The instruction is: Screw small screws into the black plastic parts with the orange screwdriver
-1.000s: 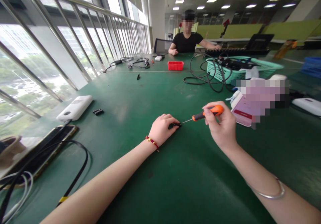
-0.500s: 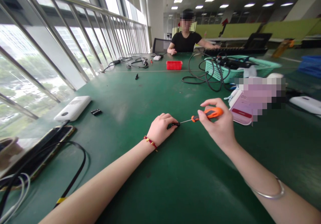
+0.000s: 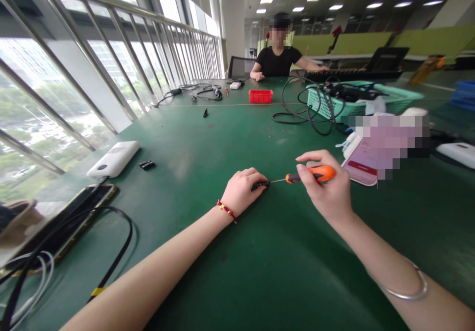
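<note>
My left hand [image 3: 242,190] rests on the green table [image 3: 230,133], fingers curled and pinching a small black part [image 3: 261,185] against the surface. My right hand [image 3: 326,187] grips an orange-handled screwdriver [image 3: 313,173] lying almost level, its thin metal tip touching the black part. A red bead bracelet sits on my left wrist and a silver bangle on my right forearm.
A white power bank [image 3: 113,159], a small black piece [image 3: 147,165], a phone [image 3: 65,224] and black cable [image 3: 111,266] lie at the left. A red tray [image 3: 261,96], teal basket [image 3: 356,104] with cables and white items are further back. A person in black sits at the far end.
The screwdriver handle has dropped slightly to a more level angle while my right fingers shifted on it. My left hand stays on the black part.
</note>
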Tool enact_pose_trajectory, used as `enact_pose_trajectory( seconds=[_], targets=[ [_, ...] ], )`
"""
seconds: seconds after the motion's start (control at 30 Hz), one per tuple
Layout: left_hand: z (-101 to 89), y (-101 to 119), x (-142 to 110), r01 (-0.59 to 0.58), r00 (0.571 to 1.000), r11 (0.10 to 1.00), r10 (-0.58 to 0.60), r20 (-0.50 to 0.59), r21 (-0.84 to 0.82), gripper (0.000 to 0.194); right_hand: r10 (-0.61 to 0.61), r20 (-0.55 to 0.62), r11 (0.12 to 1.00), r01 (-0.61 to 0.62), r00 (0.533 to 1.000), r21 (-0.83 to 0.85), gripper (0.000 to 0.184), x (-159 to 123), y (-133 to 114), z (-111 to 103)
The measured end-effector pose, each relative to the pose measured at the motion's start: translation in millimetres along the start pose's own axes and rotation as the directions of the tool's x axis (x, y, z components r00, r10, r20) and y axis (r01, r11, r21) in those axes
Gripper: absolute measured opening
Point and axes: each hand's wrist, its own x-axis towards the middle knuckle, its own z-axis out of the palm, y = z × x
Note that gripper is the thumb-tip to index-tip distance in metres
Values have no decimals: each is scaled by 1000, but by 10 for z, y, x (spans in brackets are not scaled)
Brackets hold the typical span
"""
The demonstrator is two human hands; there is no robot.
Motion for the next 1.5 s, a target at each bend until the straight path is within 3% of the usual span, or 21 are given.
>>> enact_pose_trajectory(
  seconds=[0.1, 0.33, 0.57, 0.7, 0.87, 0.97, 1.13, 1.27, 1.4, 1.5],
  targets=[
    [1, 1, 1, 12, 1000, 1000, -12, -18, 9, 16, -16, -22, 1000, 16, 1000, -12, 10, -4, -6, 0],
    [4, -8, 2, 3, 999, 1000, -3, -36, -3, 19, -106, -51, 993, 108, 993, 36, 31, -30, 68, 23],
    [10, -23, 0, -20, 999, 999, 19, -30, -39, 13, 68, -27, 998, -68, 997, -8, 15, -29, -14, 18],
    [11, -27, 0, -14, 1000, 999, 13, -27, -41, 13, 79, 2, 997, -79, 997, 24, 12, -29, -39, 22],
    [6, -24, -2, -5, 1000, 999, 4, -19, -40, 14, 7, -39, 998, -5, 999, 64, 34, -28, 8, 52],
    [6, -23, -2, -2, 1000, 999, 2, -18, -38, 14, 63, -10, 996, -62, 998, 64, 38, -27, 17, 62],
    [5, -22, 0, 3, 1000, 999, -4, -22, -38, 14, 155, 60, 986, -158, 986, 53, 18, -44, -41, 53],
    [0, -17, 0, -3, 1000, 999, 3, -15, -38, 14, 100, 39, 992, -103, 994, 68, 17, -58, -43, 62],
    [1, -17, -1, 1, 1000, 999, -2, -17, -37, 14, 9, -33, 996, -6, 999, 92, 33, -54, -1, 84],
    [4, -19, 0, 0, 1000, 999, -1, -15, -39, 13, 39, -38, 996, -36, 999, 78, 39, -50, 3, 84]
  ],
)
